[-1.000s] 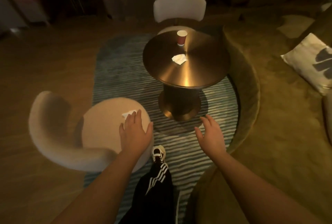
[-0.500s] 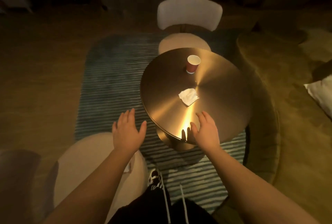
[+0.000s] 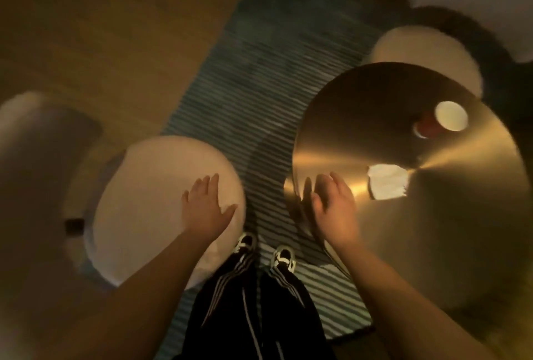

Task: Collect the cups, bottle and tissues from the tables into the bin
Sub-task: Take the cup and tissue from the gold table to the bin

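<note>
The person stood on a blue-and-white striped rug (image 3: 259, 94), black trousers with white side stripes (image 3: 253, 310) and dark sneakers with white trim (image 3: 284, 255) showing at the bottom of the view. The left hand (image 3: 206, 208) was spread flat, fingers apart and thumb out, over the round cream upholstered chair seat (image 3: 150, 203); it held nothing. The right hand (image 3: 334, 209) hovered over the near edge of the round brushed-brass table top (image 3: 432, 229), fingers loosely extended and slightly curled, empty too (motion blur softened its outline, so whether it touched the metal could not be told).

On the table, a crumpled white tissue (image 3: 388, 182) lay just beyond the right hand's fingertips, near but apart from them. Farther back on the same top stood a red paper cup with a pale interior (image 3: 441, 121), tilted in appearance by the wide lens and blurred. Behind the table sat a second cream chair (image 3: 427, 56) with its curved backrest at the upper right corner. A dark grey rounded chair back (image 3: 37, 172) filled the left side over the brown wooden floor (image 3: 115, 27).
</note>
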Available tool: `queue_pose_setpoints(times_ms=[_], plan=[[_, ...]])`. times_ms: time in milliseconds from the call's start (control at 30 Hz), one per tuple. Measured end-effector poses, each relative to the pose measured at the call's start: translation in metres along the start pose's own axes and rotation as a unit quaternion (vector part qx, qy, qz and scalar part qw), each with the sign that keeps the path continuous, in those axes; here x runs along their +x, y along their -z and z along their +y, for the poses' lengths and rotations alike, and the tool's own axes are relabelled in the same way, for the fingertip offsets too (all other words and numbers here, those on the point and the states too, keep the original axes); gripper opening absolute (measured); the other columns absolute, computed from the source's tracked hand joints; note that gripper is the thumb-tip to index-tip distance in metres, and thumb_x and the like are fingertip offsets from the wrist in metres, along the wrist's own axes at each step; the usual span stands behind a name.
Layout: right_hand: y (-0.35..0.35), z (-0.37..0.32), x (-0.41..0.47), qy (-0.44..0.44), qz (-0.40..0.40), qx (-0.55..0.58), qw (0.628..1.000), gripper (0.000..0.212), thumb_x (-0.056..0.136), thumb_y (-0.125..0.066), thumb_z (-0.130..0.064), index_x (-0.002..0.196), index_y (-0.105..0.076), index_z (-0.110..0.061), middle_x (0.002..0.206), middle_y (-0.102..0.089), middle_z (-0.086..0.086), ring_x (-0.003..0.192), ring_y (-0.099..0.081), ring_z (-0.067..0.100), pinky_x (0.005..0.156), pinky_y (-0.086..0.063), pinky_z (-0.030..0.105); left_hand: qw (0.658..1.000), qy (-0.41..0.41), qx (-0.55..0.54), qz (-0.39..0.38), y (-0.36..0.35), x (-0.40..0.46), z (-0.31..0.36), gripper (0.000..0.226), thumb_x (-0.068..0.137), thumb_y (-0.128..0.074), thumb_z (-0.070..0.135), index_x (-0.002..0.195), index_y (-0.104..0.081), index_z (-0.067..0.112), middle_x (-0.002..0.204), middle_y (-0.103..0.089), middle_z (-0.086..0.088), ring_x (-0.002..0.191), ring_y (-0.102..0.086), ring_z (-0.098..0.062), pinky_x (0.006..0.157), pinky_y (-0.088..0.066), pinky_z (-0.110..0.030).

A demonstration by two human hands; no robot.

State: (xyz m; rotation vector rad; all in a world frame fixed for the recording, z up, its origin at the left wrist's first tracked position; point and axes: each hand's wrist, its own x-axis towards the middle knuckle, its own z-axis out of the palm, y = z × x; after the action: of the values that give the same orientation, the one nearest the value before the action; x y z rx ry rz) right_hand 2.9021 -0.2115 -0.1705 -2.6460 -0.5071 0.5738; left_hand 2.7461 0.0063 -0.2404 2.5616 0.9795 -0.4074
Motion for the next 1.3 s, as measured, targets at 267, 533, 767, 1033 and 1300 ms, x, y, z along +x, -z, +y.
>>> queue_pose_setpoints(times_ms=[267, 533, 767, 1033, 1300], plan=[[-0.046, 0.000, 0.054, 0.054, 0.027, 0.008, 0.998, 0.052, 0.094, -0.051, -0.031, 0.143, -0.038, -0.021, 0.152, -0.031, 0.002, 0.139, -0.030, 0.022, 0.114, -0.029, 0.046, 0.984, 0.150, -0.060, -0.079, -0.124, 0.033, -0.069, 0.094, 0.083, -0.060, 0.056, 0.152, -0.007, 0.020, 0.158, -0.012, -0.008, 0.143, -0.015, -0.027, 0.112, -0.023, -0.046], [-0.059, 0.013, 0.066, 0.102, 0.052, -0.036, 0.993, 0.051, 0.095, -0.050, -0.030, 0.143, -0.036, -0.020, 0.153, -0.030, 0.003, 0.143, -0.020, 0.019, 0.116, -0.022, 0.043, 0.992, 0.118, -0.046, 0.002, -0.169, 0.044, -0.072, 0.044, 0.087, -0.061, 0.026, 0.130, -0.051, 0.017, 0.138, -0.045, -0.012, 0.123, -0.040, -0.031, 0.094, -0.037, -0.041], [-0.027, 0.010, 0.049, 0.081, 0.022, -0.006, 0.996, 0.052, 0.094, -0.051, -0.032, 0.143, -0.038, -0.019, 0.153, -0.030, 0.003, 0.142, -0.024, 0.021, 0.116, -0.024, 0.043, 0.988, 0.041, -0.140, 0.042, -0.093, 0.021, 0.002, 0.040, 0.086, -0.061, 0.021, 0.125, -0.057, 0.013, 0.119, -0.056, -0.012, 0.104, -0.051, -0.030, 0.082, -0.045, -0.040], [0.048, 0.083, 0.036, -0.003, 0.082, -0.057, 0.995, 0.053, 0.091, -0.054, -0.034, 0.140, -0.041, -0.017, 0.153, -0.030, 0.012, 0.144, -0.020, 0.030, 0.116, -0.022, 0.046, 0.967, -0.115, -0.202, 0.109, 0.009, 0.000, 0.150, 0.044, 0.076, -0.064, 0.022, 0.120, -0.061, 0.011, 0.113, -0.059, -0.013, 0.096, -0.056, -0.031, 0.083, -0.047, -0.038], [0.054, 0.150, 0.069, -0.051, 0.000, -0.100, 0.994, 0.066, 0.093, -0.046, -0.051, 0.149, -0.017, -0.033, 0.161, 0.005, 0.004, 0.147, 0.007, 0.027, 0.117, -0.002, 0.038, 0.976, -0.168, -0.121, 0.070, 0.011, 0.011, 0.228, 0.047, 0.082, -0.066, 0.023, 0.127, -0.057, 0.013, 0.122, -0.058, -0.011, 0.107, -0.054, -0.029, 0.090, -0.044, -0.043]])
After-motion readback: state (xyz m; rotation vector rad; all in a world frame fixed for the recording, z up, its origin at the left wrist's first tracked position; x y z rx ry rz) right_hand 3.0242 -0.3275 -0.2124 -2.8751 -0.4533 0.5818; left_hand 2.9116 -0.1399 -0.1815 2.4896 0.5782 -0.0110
